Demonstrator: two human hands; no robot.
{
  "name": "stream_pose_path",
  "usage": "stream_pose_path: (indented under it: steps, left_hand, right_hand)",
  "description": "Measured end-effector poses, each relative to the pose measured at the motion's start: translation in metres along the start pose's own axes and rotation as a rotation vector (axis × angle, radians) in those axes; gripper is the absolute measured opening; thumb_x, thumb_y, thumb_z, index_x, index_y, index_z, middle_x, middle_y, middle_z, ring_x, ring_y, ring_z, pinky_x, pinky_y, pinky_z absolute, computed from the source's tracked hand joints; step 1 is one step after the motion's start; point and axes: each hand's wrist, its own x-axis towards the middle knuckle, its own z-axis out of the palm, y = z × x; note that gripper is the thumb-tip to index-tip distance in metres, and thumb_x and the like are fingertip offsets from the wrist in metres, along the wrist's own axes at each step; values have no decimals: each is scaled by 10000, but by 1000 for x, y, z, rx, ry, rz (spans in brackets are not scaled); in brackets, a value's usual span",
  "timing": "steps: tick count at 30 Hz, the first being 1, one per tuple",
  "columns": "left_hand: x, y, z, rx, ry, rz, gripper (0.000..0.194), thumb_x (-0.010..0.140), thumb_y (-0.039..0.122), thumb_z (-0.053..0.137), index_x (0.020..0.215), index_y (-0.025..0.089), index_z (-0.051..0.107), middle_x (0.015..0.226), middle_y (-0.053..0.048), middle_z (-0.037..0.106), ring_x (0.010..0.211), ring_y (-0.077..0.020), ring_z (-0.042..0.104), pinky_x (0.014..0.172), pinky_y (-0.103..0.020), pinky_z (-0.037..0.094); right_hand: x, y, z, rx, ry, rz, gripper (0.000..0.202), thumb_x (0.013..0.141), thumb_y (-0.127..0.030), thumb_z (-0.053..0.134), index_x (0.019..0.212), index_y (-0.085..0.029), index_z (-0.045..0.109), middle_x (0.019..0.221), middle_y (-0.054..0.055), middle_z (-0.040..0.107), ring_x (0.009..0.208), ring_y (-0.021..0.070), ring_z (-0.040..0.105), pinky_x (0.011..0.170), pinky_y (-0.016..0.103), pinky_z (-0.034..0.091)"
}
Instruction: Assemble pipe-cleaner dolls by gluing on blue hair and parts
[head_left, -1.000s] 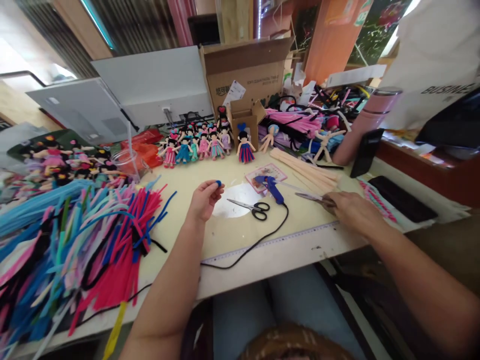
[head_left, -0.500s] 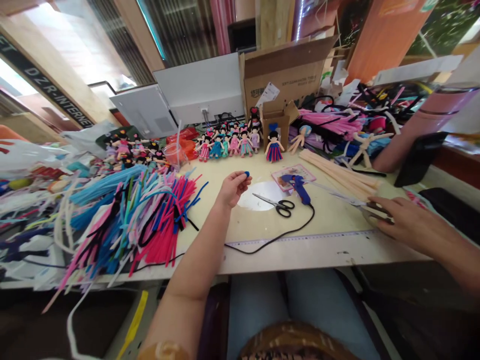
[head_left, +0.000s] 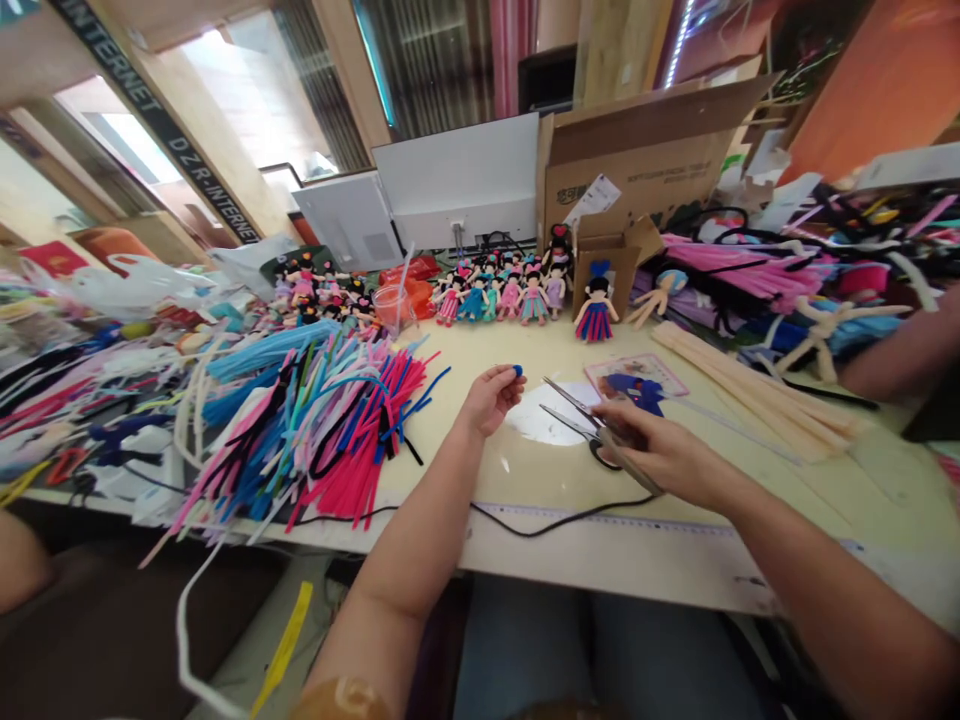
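The left hand (head_left: pixel 493 400) pinches a small blue piece (head_left: pixel 517 371) above the tabletop (head_left: pixel 540 485). Rightward, clear of it, the right hand (head_left: pixel 637 437) grips a slender metal tool (head_left: pixel 571 396), long axis pointing far-left towards the piece; black-handled scissors (head_left: pixel 563 420) lie nearby.

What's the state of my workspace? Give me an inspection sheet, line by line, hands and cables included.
Surface: pale table, with a ruler strip along its near edge.
Job's things: small blue piece; scissor-like tool; black-handled scissors on the table; blue glue gun, partly hidden.
Clutter: large heap of fuzzy stems on the left; grouped dolls at the back.
Left hand: pinching the blue piece.
Right hand: gripping the scissor-like tool above the scissors.
Cables: black cord along the front; its join to the glue gun is hidden.
Surroundings: open cardboard box and white panel behind.
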Motion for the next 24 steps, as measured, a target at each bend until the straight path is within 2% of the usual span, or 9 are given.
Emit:
stream_pose_path:
  steps: [3, 7, 14, 24]
  left_hand:
    - [0, 3, -4, -11, -10, 22, 228, 625, 239, 754, 786, 151, 619, 688, -14, 681, 563, -82, 599, 567, -212, 443]
    - [0, 5, -5, -42, -25, 33, 193, 643, 221, 733, 782, 155, 616, 747, -22, 701, 653, -116, 650, 613, -232, 458]
    - [-1, 3, 0, -7, -40, 17, 176, 661, 223, 719, 760, 154, 591, 827, -51, 725, 726, -145, 675, 687, -254, 467]
    - [-2, 1, 3, 19, -65, 8, 244, 584, 257, 784, 685, 143, 593, 767, -37, 717, 666, -118, 650, 692, -243, 459]
  right_hand:
    - [36, -2, 19, 5, -86, -33, 545, 678, -396, 720, 1174, -216, 583, 917, 44, 629, 752, 175, 589, 661, 301, 511]
    - [57, 2, 35, 56, -91, -43, 537, 690, -382, 711, 1172, -206, 552, 962, 55, 611, 819, 187, 574, 716, 324, 499]
    - [55, 16, 46, 151, -141, -2, 556, 708, -396, 716, 1199, -210, 530, 890, 17, 576, 762, 157, 536, 655, 283, 460]
    - [54, 12, 46, 202, -121, 24, 528, 697, -371, 731, 1171, -221, 554, 840, -2, 565, 725, 150, 520, 637, 280, 436]
